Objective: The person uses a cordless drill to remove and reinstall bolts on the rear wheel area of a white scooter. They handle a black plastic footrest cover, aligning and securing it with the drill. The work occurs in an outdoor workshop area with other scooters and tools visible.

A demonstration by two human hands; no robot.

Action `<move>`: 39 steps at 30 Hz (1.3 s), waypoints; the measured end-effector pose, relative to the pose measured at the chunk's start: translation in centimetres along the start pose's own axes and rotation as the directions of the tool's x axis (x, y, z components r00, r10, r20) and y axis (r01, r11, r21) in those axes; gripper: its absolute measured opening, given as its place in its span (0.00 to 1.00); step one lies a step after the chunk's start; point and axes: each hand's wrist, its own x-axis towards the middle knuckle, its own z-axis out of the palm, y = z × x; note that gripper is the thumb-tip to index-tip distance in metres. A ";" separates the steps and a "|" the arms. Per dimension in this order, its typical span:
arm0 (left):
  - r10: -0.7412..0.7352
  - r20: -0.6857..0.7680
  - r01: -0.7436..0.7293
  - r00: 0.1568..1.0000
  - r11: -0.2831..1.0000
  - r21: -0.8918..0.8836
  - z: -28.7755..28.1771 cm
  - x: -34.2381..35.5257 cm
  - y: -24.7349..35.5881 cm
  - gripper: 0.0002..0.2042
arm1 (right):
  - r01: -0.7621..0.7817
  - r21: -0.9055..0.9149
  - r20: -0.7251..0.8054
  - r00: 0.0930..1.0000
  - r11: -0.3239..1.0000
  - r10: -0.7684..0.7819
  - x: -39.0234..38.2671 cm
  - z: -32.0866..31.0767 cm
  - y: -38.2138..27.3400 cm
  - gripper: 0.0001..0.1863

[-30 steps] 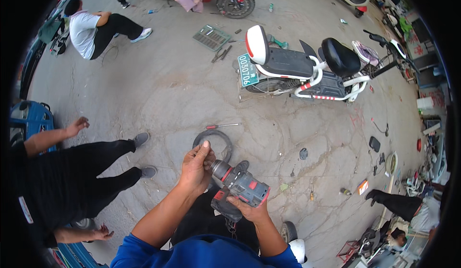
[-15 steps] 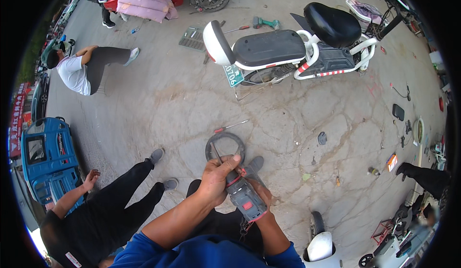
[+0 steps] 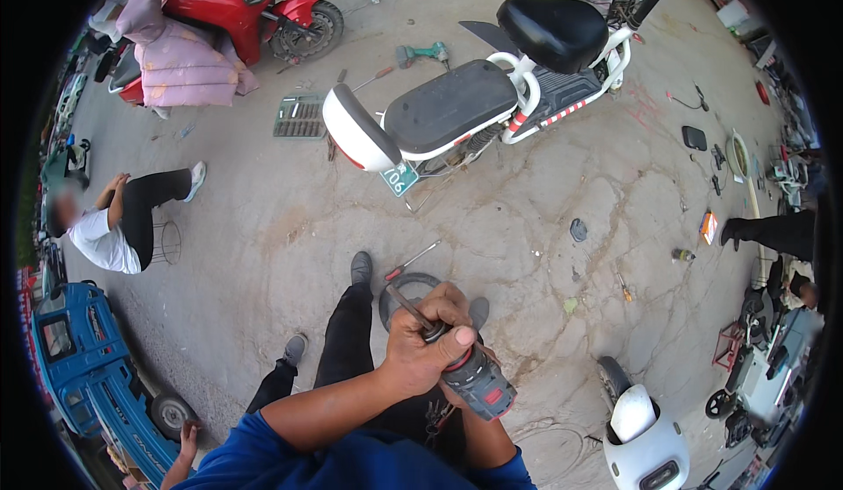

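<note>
A grey and red cordless drill (image 3: 486, 391) is held in front of my body, its rear end toward the lower right. My left hand (image 3: 428, 341) is closed round the front of it, at the chuck and the base of a long metal bit (image 3: 407, 304) that points up and left. My right hand (image 3: 453, 397) grips the drill from underneath, mostly hidden by the tool and my left hand. Below them on the ground lies a black ring (image 3: 386, 308), partly covered by my hands. Beside the ring is a screwdriver (image 3: 411, 261) with a red handle.
A white electric scooter (image 3: 452, 108) stands ahead, near a green power drill (image 3: 423, 54) and a bit case (image 3: 299, 117). Another person's leg (image 3: 342, 332) is close at my left. A seated person (image 3: 110, 222) and a blue vehicle (image 3: 88, 358) are farther left. A white scooter (image 3: 645, 446) stands lower right.
My view has turned, shifting the scene. My left hand's fingers have closed farther over the drill's front. The person at my left has stepped forward, one shoe now near the black ring.
</note>
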 end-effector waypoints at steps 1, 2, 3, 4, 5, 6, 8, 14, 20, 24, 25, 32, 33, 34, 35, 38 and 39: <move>0.074 0.088 -0.082 0.993 0.992 0.099 -0.8 0.5 1.2 0.23 | 0.062 -0.114 -0.005 0.998 0.992 -0.063 0.7 1.0 -0.7 0.10; 0.060 0.095 -0.064 0.994 0.997 0.037 -1.4 0.9 2.4 0.25 | 0.107 -0.136 -0.069 0.991 0.985 -0.117 1.3 2.3 -1.4 0.09; 0.068 0.103 -0.068 0.992 0.998 -0.004 -1.8 1.2 3.6 0.28 | 0.129 -0.161 -0.125 0.981 0.979 -0.150 1.9 3.6 -2.1 0.09; 0.072 0.106 -0.068 0.992 0.997 -0.039 -2.3 1.4 4.9 0.32 | 0.148 -0.183 -0.179 0.967 0.972 -0.181 2.5 4.9 -2.8 0.10; 0.095 0.190 -0.118 0.977 0.986 0.117 -3.4 2.0 6.2 0.39 | 0.159 -0.177 -0.195 0.962 0.971 -0.193 2.8 5.6 -3.6 0.10; 0.093 0.194 -0.126 0.977 0.978 0.164 -4.1 2.2 7.3 0.38 | 0.170 -0.172 -0.210 0.956 0.970 -0.205 3.0 6.3 -4.3 0.11; 0.108 0.194 -0.161 0.975 0.947 0.277 -5.0 2.3 9.1 0.37 | 0.207 -0.281 -0.204 0.941 0.937 -0.270 3.5 7.3 -5.4 0.11; 0.083 0.236 -0.159 0.968 0.933 0.322 -5.5 2.5 9.0 0.33 | 0.108 -0.062 -0.189 0.975 0.992 -0.118 4.0 7.8 -6.1 0.13; -0.250 0.006 0.250 0.968 0.968 -0.026 -4.3 2.3 3.2 0.40 | 0.137 -0.140 -0.175 0.971 0.981 -0.160 3.3 4.3 -2.5 0.16; -0.414 -0.160 0.438 0.896 0.883 0.169 -3.5 2.2 -2.7 0.21 | -0.032 -0.146 -0.014 0.999 0.989 0.031 2.2 1.1 4.3 0.09; -0.412 -0.158 0.430 0.897 0.896 0.108 -3.4 2.6 -4.7 0.19 | -0.053 -0.120 0.018 0.998 0.991 0.055 1.9 0.4 6.5 0.09; -0.420 -0.033 0.409 0.907 0.896 -0.174 -3.7 4.5 -18.9 0.13 | 0.029 0.048 -0.167 0.986 0.998 -0.021 -0.2 -1.7 19.1 0.12; -0.409 -0.016 0.403 0.912 0.904 -0.144 -3.6 4.6 -20.4 0.12 | 0.038 0.061 -0.197 0.980 0.997 -0.025 -0.6 -2.1 20.3 0.13; -0.411 -0.014 0.407 0.912 0.907 -0.111 -3.9 4.9 -21.9 0.12 | 0.036 0.082 -0.229 0.973 0.996 -0.016 -0.8 -2.3 21.5 0.13; -0.416 -0.016 0.413 0.909 0.907 -0.083 -4.1 5.1 -23.2 0.12 | 0.014 0.116 -0.204 0.979 0.993 0.010 -0.9 -2.7 22.6 0.14; -0.394 0.016 0.394 0.919 0.919 0.015 -4.5 5.9 -25.8 0.12 | 0.100 0.140 -0.253 0.965 0.985 -0.062 -0.4 -3.5 25.9 0.14; -0.394 0.009 0.393 0.919 0.918 0.049 -4.5 6.0 -26.4 0.13 | 0.136 0.088 -0.258 0.960 0.987 -0.110 -0.2 -3.7 26.7 0.15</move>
